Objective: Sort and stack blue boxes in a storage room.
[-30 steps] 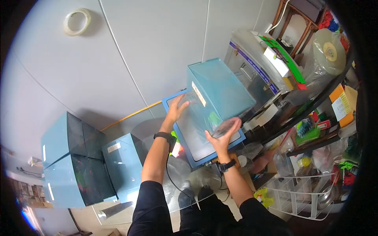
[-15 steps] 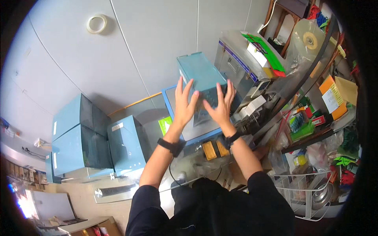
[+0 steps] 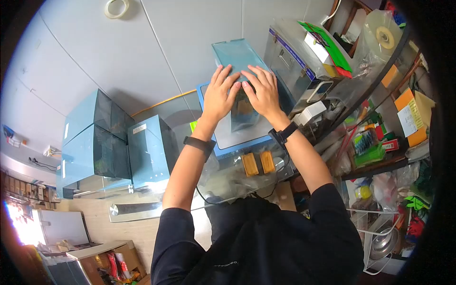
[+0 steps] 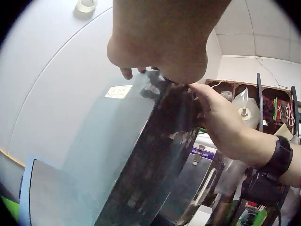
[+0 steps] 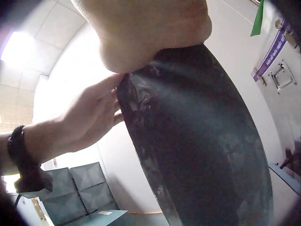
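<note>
A translucent blue box (image 3: 236, 53) with a dark front face (image 5: 202, 141) stands on a blue-framed platform (image 3: 237, 145) against the grey wall. My left hand (image 3: 219, 95) and right hand (image 3: 260, 92) lie side by side on the dark face, fingers straight and spread, pressing on it. In the left wrist view the left hand (image 4: 160, 42) sits at the box's top edge, near a white label (image 4: 117, 91), with the right hand (image 4: 225, 122) beside it. The right wrist view has the right hand (image 5: 146, 33) on the box top and the left hand (image 5: 89, 117) touching its edge.
Stacked blue boxes (image 3: 92, 137) and a single one (image 3: 149, 156) stand to the left. A metal cabinet (image 3: 297, 57) is right of the platform, with cluttered shelves (image 3: 380, 142) beyond. Two orange blocks (image 3: 259, 163) lie in front. A tape roll (image 3: 116, 7) hangs on the wall.
The box, held tilted between both palms a second ago, now stands further back on the platform. Both hands moved from its sides onto its front face.
</note>
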Demonstrator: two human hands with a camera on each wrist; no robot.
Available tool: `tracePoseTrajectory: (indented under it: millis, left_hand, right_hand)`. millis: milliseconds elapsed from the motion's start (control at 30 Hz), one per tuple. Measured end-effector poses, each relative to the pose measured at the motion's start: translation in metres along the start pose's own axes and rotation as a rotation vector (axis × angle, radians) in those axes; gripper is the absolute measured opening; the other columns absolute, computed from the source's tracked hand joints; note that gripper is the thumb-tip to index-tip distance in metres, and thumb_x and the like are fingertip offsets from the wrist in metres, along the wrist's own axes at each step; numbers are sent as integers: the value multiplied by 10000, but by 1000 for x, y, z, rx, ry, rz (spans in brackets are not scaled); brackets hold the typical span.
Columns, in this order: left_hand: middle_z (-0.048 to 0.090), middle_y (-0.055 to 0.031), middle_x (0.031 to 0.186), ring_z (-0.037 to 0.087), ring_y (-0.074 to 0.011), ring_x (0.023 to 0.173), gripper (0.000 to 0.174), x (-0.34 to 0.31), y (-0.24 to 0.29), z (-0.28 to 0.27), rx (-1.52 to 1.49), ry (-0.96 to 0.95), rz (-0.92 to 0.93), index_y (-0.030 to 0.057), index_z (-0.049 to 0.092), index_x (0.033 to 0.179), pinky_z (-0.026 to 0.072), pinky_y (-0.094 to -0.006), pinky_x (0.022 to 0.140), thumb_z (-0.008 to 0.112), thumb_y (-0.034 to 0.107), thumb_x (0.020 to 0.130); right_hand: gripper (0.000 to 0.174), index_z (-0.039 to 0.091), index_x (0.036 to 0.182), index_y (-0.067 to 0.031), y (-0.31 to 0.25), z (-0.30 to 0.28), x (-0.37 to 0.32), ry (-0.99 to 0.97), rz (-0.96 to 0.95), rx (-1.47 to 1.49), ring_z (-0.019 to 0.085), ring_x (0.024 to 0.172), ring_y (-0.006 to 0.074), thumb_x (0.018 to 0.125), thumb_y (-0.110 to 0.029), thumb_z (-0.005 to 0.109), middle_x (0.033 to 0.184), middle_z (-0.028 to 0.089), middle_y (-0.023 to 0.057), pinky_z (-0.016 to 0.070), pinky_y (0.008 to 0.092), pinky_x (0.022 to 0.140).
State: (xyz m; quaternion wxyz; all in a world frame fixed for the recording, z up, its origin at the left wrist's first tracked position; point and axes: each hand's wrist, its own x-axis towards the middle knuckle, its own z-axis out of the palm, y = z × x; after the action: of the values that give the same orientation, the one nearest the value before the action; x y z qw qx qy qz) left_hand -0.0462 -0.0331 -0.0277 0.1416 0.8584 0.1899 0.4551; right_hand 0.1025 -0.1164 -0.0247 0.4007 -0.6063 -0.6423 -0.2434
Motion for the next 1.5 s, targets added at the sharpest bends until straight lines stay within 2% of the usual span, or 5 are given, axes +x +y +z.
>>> tracePoseTrajectory:
  millis: [700,800,1000,1200,1500]
  left_hand:
    - [497,-131,1365,353,-357,1344,316,0,-12,0,-100,0,-8,121,629,1193,346,-432,1058,561,288,932]
    - [458,-144,1399,308,-343,1375,332,-1,-11,0,-122,-41,-22,90,598,1229,271,-436,1107,525,261,954]
    - [488,-138,1378,343,-355,1353,322,0,-11,0,-104,-3,-10,114,627,1196,336,-436,1066,554,291,936]
    - [462,-152,1401,304,-353,1379,323,1,-9,-2,-52,-31,2,83,611,1208,274,-446,1106,530,253,945]
    - [466,-147,1400,311,-351,1374,320,1,-9,-2,-31,-29,7,78,617,1201,280,-444,1102,528,247,945]
  right_hand:
    - [292,653,1139,-125,-5,-1,1,-7,8,-28,493,1172,294,908,-272,552,1218,590,97,351,462,974]
    - [293,653,1143,-129,-6,-1,1,-14,12,-30,493,1174,296,908,-271,549,1223,589,98,351,464,976]
    - [297,651,1149,-132,-5,0,0,-17,12,-42,487,1183,302,913,-276,541,1232,585,97,343,474,983]
    - [301,649,1152,-129,-6,-1,1,-30,27,-27,478,1194,302,916,-280,538,1237,582,97,336,479,988]
    - [298,650,1150,-124,-6,-1,1,-18,11,-27,481,1190,302,920,-273,533,1228,584,102,342,468,985]
